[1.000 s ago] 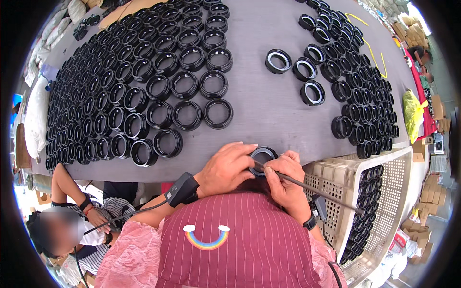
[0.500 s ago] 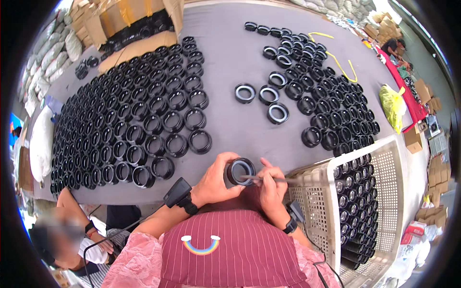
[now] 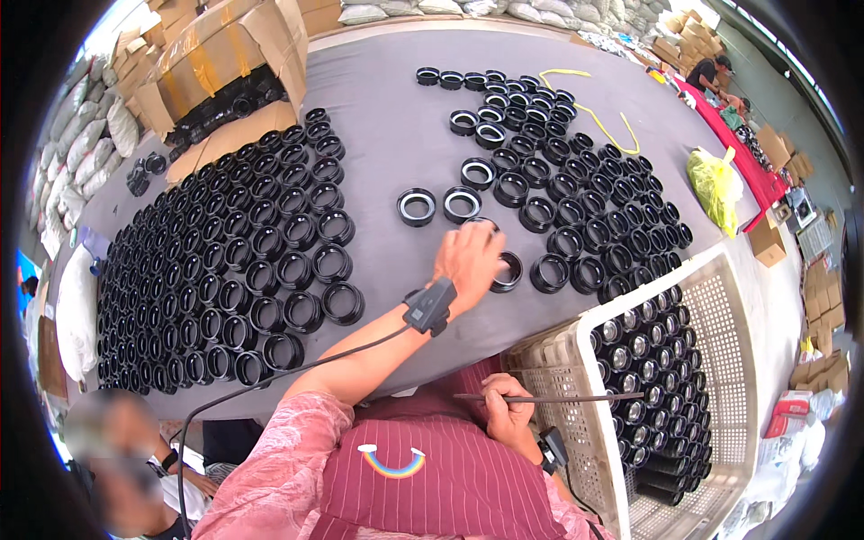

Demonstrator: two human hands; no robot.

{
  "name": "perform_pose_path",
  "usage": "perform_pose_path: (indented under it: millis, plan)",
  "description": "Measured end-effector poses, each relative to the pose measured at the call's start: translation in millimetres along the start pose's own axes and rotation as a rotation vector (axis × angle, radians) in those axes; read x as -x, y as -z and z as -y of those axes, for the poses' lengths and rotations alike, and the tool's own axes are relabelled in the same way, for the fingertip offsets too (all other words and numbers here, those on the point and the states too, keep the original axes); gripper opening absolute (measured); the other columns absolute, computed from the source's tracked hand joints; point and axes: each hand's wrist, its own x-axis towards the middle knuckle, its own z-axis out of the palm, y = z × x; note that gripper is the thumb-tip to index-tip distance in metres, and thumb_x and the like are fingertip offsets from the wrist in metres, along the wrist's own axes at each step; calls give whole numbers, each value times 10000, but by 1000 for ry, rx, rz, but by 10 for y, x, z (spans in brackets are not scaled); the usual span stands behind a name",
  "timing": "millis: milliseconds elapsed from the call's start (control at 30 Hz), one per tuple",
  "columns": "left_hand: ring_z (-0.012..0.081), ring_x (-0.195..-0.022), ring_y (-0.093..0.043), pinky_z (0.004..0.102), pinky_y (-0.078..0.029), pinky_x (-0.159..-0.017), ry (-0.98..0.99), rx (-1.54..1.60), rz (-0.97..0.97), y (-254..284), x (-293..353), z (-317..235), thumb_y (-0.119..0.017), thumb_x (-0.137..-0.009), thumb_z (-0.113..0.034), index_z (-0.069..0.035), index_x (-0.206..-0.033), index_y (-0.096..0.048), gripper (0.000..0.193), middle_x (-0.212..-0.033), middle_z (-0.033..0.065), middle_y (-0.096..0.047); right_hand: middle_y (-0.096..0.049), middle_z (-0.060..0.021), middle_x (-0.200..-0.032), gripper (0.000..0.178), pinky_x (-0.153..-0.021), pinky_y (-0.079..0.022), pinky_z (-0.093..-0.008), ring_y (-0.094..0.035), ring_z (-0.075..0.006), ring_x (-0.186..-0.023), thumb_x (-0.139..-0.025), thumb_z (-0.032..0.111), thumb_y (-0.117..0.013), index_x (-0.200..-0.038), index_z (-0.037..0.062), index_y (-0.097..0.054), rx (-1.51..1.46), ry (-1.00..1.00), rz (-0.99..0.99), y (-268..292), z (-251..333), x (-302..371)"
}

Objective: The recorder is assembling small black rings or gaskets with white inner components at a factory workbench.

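My left hand (image 3: 470, 259) reaches out over the grey table, slightly blurred, its fingers curled down on a black ring (image 3: 483, 221) that they partly cover. Another black ring (image 3: 507, 272) lies right beside this hand. Just beyond are two black rings with a pale inner band, one to the left (image 3: 416, 207) and one closer (image 3: 462, 204). Close to my body, my right hand (image 3: 509, 407) grips a thin dark stick (image 3: 576, 398) that lies level and points right over the crate. What the stick's tip is like is too small to tell.
Dense rows of black rings (image 3: 220, 261) cover the table's left; a looser group (image 3: 594, 193) spreads on the right. A pale plastic crate (image 3: 562, 378) with black cylindrical parts stands at right. There is an open carton (image 3: 207, 67) at the back left. Another person (image 3: 126, 459) sits at lower left.
My left hand has moved from in front of my body out to the rings, and the ring it held there has left the stick. My right hand has dropped lower, still gripping the stick.
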Motion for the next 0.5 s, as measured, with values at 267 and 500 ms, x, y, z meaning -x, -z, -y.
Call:
perform_pose_path:
  millis: [267,500]
  plan:
    - [254,-985,-570,385,-459,-792,-6,36,65,115,94,255,-615,-798,-81,-69,-890,-708,132,-1024,61,-633,-604,-67,-746,84,-613,-466,-298,-574,-158,-663,-897,18,-579,-814,18,-591,-91,-93,9,-40,19,17]
    - [255,-909,-568,396,-451,-759,10,-40,177,111,164,379,-630,-772,-85,-88,-846,-669,83,-898,47,-590,-581,-62,-673,149,-554,-436,-293,-525,-104,-616,-912,39,-606,-774,-16,-589,88,-272,-26,-158,139,-159]
